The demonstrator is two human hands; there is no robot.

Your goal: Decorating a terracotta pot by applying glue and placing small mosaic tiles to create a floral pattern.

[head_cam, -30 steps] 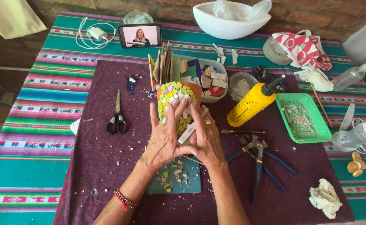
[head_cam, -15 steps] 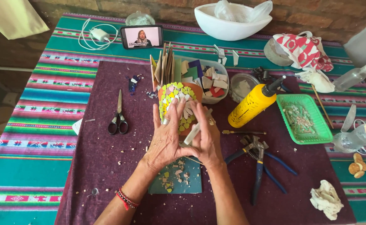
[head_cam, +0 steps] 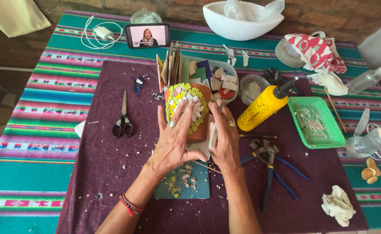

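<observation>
Your left hand (head_cam: 173,141) now lies flatter on the mosaic pot (head_cam: 189,110), fingers spread, while your right hand (head_cam: 225,138) pinches a thin tool (head_cam: 213,132).

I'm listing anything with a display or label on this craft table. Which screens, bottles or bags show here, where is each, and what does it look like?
Phone: far edge, left of the white bowl; black slab on its side, screen lit.
Yellow bottle: right of the mosaic pot, tilted; black nozzle, dark print.
Clear bottle: right edge, lying down; pale label with orange.
Bag: far right; red and white pattern.
</observation>
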